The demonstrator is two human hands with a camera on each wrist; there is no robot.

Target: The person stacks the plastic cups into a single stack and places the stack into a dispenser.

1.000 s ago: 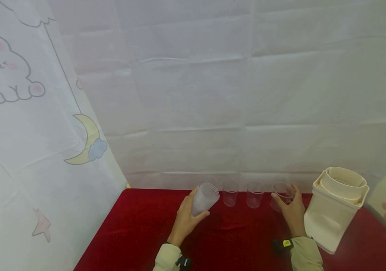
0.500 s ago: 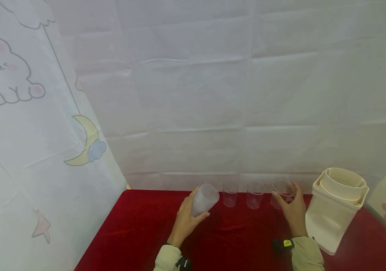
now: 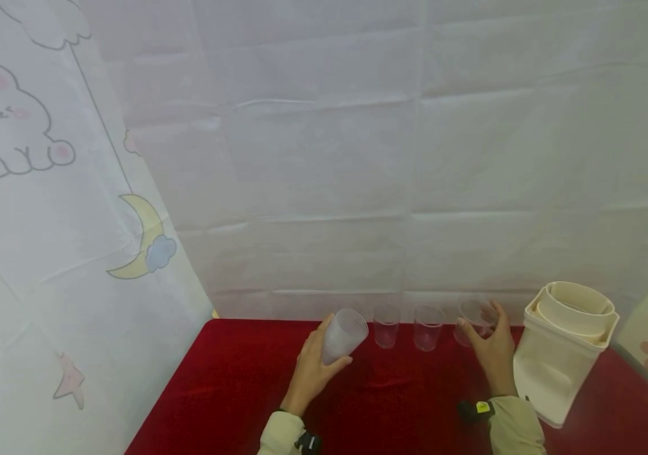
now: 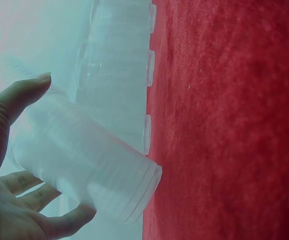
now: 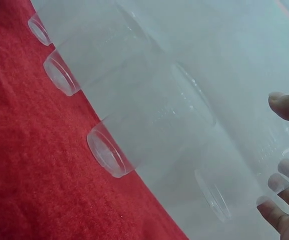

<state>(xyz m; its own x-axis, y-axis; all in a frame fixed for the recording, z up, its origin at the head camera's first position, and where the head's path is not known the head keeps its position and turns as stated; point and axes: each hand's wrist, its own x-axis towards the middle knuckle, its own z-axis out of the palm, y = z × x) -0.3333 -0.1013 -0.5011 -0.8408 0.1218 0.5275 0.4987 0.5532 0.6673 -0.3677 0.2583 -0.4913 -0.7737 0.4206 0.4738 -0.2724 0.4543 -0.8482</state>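
Note:
In the head view my left hand (image 3: pixel 309 373) grips a tilted stack of clear plastic cups (image 3: pixel 340 340), its mouth leaning up to the right. The left wrist view shows thumb and fingers around the stack (image 4: pixel 84 150). My right hand (image 3: pixel 496 357) holds a single clear cup (image 3: pixel 472 314) by its sides, at the right end of a row. In the right wrist view this cup's base (image 5: pixel 213 195) appears raised off the cloth. Upright cups stand to its left, among them one cup (image 3: pixel 428 328) and another (image 3: pixel 386 327). A third cup (image 4: pixel 147 135) is mostly hidden behind the stack in the head view.
A cream plastic container (image 3: pixel 554 373) with a round opening on top stands just right of my right hand. Red cloth (image 3: pixel 381 404) covers the table. A pale sheet (image 3: pixel 324 170) hangs directly behind the cups, and a printed one (image 3: pixel 34 221) hangs at left.
My right hand and its cup have shifted slightly up and away in the head view. The left hand and the stack have stayed almost where they were.

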